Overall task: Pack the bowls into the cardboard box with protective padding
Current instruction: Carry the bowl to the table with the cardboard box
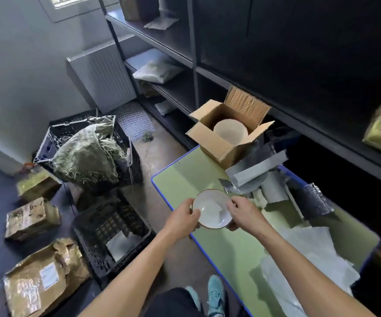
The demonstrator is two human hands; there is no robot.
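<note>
- Over the green table (pixel 185 177) edge, left hand (pixel 183 217) grips the bowl (pixel 212 209) by its left rim.
- Between both hands, the white bowl faces upward.
- Right hand (pixel 242 212) grips the opposite rim.
- Beyond the right hand, well apart, stands the open cardboard box (pixel 217 143).

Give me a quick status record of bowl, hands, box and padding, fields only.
bowl: white, dark rim, held above near-left edge of green table
left hand: grips bowl's left rim
right hand: grips bowl's right rim
cardboard box: open, at table's far end, pale round item inside
silver padding: lying between box and bowl
</note>
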